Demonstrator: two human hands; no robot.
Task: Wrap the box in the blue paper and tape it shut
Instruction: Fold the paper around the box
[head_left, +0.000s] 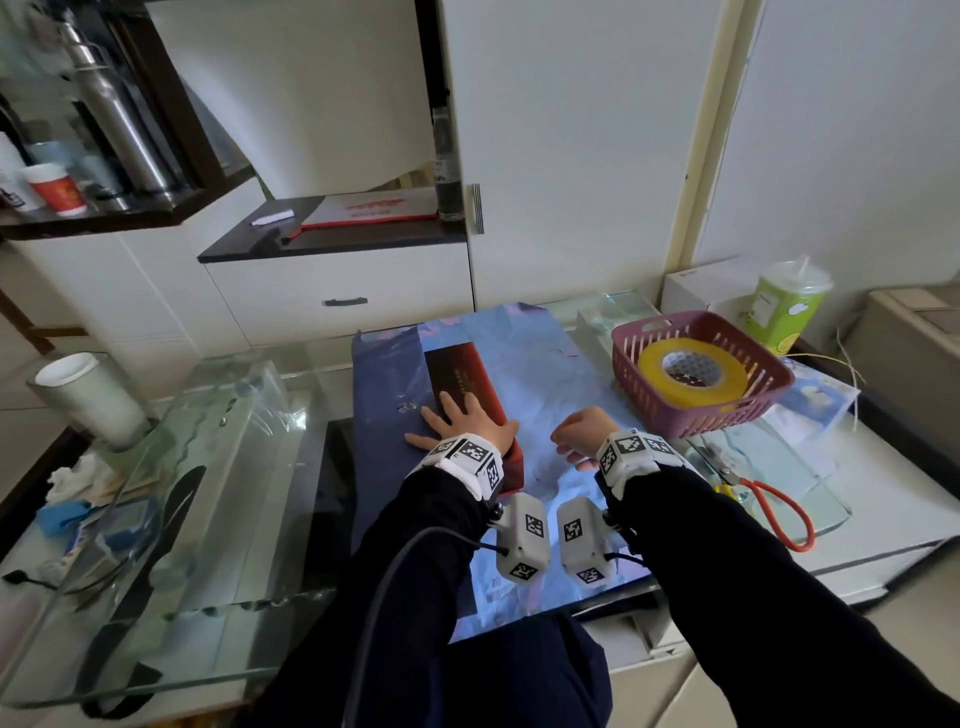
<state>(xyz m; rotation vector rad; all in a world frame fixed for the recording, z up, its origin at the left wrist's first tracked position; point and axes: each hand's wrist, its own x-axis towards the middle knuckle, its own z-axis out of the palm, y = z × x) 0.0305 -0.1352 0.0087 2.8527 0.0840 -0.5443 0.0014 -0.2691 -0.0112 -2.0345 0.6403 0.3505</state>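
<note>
A long dark red box (462, 374) lies on the blue wrapping paper (545, 364), which is spread flat over the glass table. My left hand (462, 423) rests flat on the near end of the box, fingers spread and straight. To the right of the box my right hand (579, 434) hovers just over the paper with its fingers loosely curled and nothing visible in it. A yellow tape roll (688, 371) lies inside a purple basket (660, 402) at the right edge of the paper.
Orange-handled scissors (769, 501) lie on the table at the right. A green drink cup (787, 306) stands behind the basket, beside a white box (701, 286). At the left, a raised glass shelf (208, 467) carries a white roll (88, 397). White cabinets stand behind.
</note>
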